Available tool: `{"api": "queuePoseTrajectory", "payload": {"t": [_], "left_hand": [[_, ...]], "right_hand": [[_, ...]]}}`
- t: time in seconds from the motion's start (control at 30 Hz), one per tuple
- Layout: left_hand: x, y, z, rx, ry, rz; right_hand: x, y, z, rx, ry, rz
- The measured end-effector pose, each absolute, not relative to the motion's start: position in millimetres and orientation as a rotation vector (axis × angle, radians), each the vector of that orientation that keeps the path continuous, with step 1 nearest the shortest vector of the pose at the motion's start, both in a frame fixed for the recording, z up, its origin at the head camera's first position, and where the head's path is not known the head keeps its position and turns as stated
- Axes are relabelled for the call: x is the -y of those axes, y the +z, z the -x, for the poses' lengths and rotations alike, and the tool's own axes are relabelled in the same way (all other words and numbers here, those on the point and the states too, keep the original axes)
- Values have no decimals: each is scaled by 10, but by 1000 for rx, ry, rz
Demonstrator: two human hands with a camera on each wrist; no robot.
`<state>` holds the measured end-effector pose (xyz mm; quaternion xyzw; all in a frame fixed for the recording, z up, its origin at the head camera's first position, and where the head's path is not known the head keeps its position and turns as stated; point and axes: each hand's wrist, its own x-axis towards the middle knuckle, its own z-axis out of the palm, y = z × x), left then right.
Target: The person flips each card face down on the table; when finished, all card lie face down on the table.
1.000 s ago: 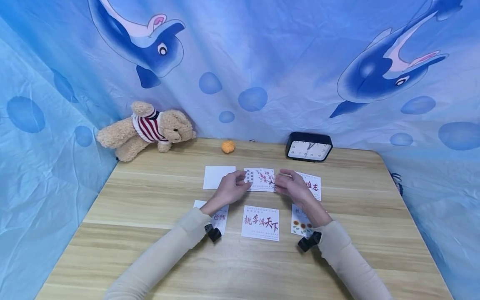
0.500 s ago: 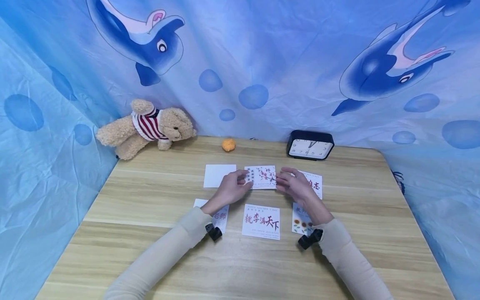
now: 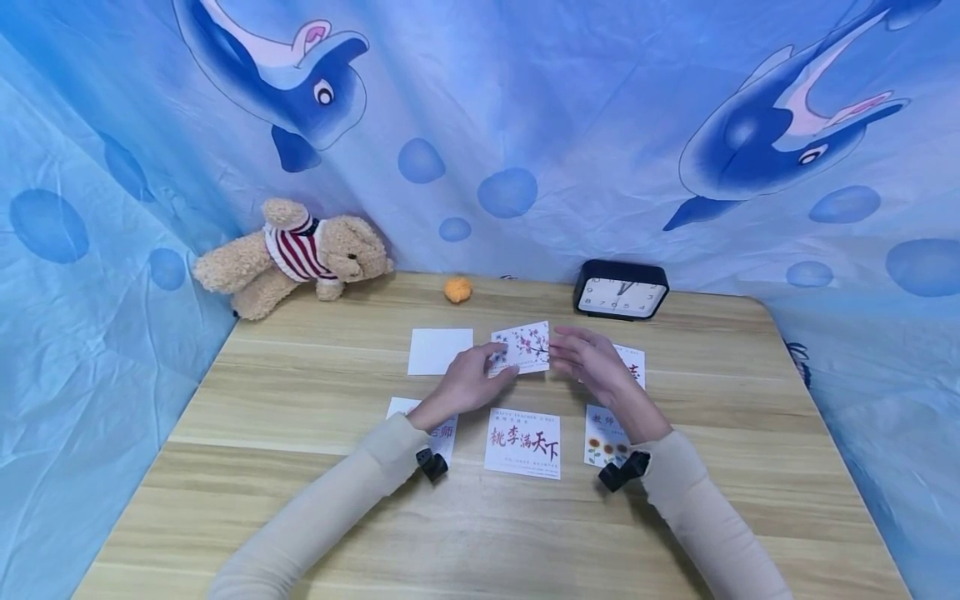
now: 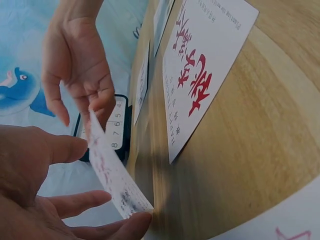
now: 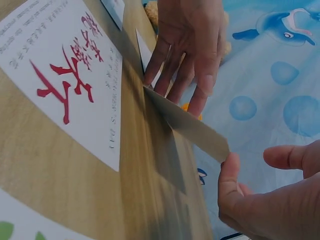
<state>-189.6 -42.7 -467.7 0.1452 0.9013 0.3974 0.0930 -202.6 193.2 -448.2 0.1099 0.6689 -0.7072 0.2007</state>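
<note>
A greeting card (image 3: 531,343) with plum blossoms and Chinese writing is tilted off the table, its right end higher than its left. My left hand (image 3: 468,379) is at its left end, its fingertips touching the edge. At the raised right end, fingertips of my right hand (image 3: 596,362) meet the card's edge; in the right wrist view its thumb (image 5: 282,157) stands apart from the card. That view shows the card's plain back (image 5: 192,127). Close to the hands lie a blank white card (image 3: 438,350) and a red-lettered card (image 3: 522,443).
A sunflower card (image 3: 603,446) and another red-lettered card (image 3: 633,362) are partly under the right arm. The left arm covers part of another card (image 3: 402,406). Along the back are a teddy bear (image 3: 296,250), an orange ball (image 3: 457,289) and a black clock (image 3: 621,290).
The plum-blossom card has gone from nearly flat to tilted, its right end rising. My left hand has shifted slightly right, and the right hand has moved up a little with the card's edge.
</note>
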Motion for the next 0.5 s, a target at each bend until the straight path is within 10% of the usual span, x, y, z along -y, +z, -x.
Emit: {"api": "queuePoseTrajectory", "payload": {"t": [0.5], "left_hand": [[398, -4639, 1911, -2552, 1299, -377]], "right_hand": [[-1728, -4544, 2059, -1818, -2072, -154]]}}
